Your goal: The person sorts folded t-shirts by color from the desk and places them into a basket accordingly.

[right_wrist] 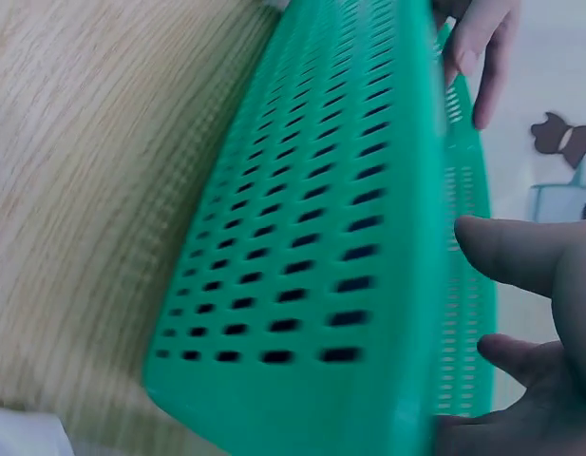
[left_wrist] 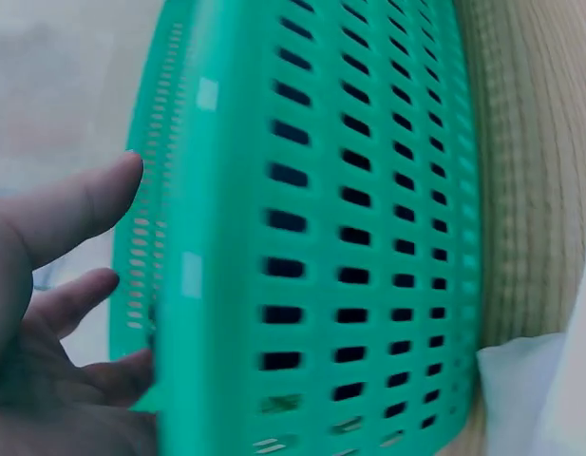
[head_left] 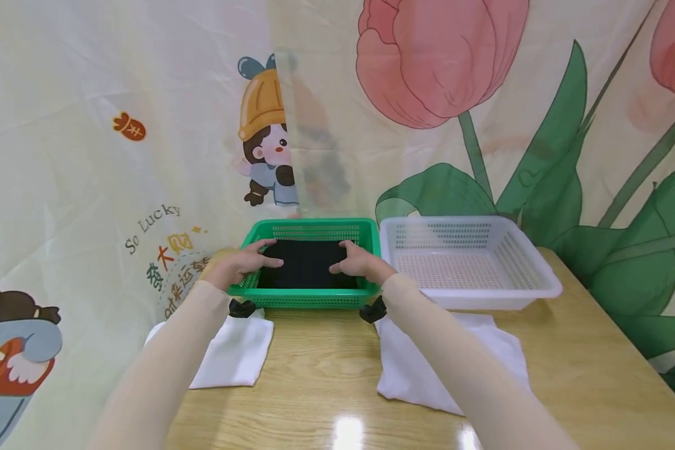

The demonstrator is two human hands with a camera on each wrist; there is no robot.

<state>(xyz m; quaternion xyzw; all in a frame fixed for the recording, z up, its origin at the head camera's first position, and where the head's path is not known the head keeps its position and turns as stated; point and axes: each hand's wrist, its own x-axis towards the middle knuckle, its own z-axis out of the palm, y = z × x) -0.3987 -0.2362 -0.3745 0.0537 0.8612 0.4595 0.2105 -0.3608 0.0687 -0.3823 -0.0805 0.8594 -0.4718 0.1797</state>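
Observation:
A green plastic basket [head_left: 304, 300] with slotted walls stands on the table against the backdrop. Inside it lies a flat black piece [head_left: 309, 265], perhaps folded cloth; its material cannot be made out. Over the basket's left side is my left hand [head_left: 246, 261], thumb and fingers apart. My right hand [head_left: 360, 262] mirrors it over the right side, thumb pointing inward. Both wrist views show spread fingers behind the near rim, with nothing visible between them. Some fingertips are hidden by the basket wall [left_wrist: 311, 228], so contact with the black piece cannot be seen.
A white slotted basket [head_left: 467, 294] stands directly right of the green one. White folded cloths lie on the wooden table [head_left: 315, 362]: one cloth [head_left: 236, 353] under the left forearm, another cloth [head_left: 410, 375] under the right. A printed fabric backdrop [head_left: 326, 94] hangs behind.

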